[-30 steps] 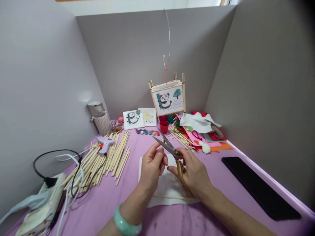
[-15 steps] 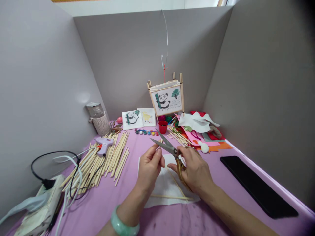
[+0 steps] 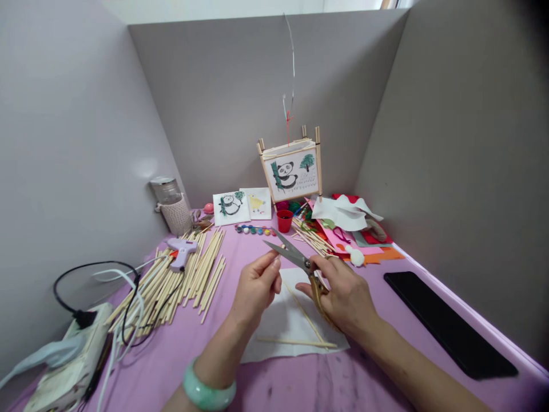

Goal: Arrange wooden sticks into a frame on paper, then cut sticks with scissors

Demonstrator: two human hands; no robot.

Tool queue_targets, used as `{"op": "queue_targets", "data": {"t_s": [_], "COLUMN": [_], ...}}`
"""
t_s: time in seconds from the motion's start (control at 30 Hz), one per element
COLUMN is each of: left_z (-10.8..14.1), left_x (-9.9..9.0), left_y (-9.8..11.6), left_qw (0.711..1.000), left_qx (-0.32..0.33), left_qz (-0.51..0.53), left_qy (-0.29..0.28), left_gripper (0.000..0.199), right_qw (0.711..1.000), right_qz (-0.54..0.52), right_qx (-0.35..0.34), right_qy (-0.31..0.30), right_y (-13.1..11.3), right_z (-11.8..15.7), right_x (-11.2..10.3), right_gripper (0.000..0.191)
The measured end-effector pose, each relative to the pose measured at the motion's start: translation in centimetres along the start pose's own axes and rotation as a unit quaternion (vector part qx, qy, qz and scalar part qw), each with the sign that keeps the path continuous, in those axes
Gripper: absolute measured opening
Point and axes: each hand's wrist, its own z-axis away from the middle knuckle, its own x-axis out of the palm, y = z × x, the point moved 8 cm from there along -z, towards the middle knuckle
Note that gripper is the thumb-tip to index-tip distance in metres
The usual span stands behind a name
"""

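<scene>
The right hand [image 3: 349, 293] grasps gold-handled scissors [image 3: 307, 265], blades parted near the thin stick [image 3: 282, 247] that the left hand [image 3: 256, 285] pinches (only its tip shows). Below both grips, white paper [image 3: 283, 323] bears two sticks [image 3: 295, 343]; beyond, a panda drawing [image 3: 292, 176].

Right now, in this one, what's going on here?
A person's right hand holds open scissors. The left hand pinches what looks like a pale stick, its tip close to the scissors. Below, two thin sticks lie at an angle on a white sheet.
</scene>
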Motion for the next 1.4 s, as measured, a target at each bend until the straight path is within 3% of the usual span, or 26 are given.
{"op": "queue_targets", "data": {"t_s": [0.47,0.83,1.1,1.4], "left_z": [-0.2,-0.3,-0.4,-0.3], "left_x": [-0.6,-0.5,-0.7,-0.4], "left_y": [-0.7,-0.3,-0.6,-0.6], "left_qw": [1.000,1.000,0.999,0.998], "left_qx": [-0.011,-0.002,0.008,-0.004], "left_qz": [0.004,0.006,0.001,0.048], "left_qy": [0.028,0.019,0.038,0.035], "left_gripper": [0.063,0.055,0.049,0.059], "right_qw": [0.998,0.999,0.999,0.999], "right_qz": [-0.047,0.028,-0.026,-0.034], "right_qx": [0.014,-0.010,0.006,0.017], "right_qy": [-0.040,-0.012,-0.031,-0.021], "right_y": [0.5,-0.1,0.3,0.2], "right_z": [0.0,0.0,0.1,0.1], "right_x": [0.6,0.2,1.1,0.9], "right_gripper": [0.032,0.053,0.040,0.030]}}
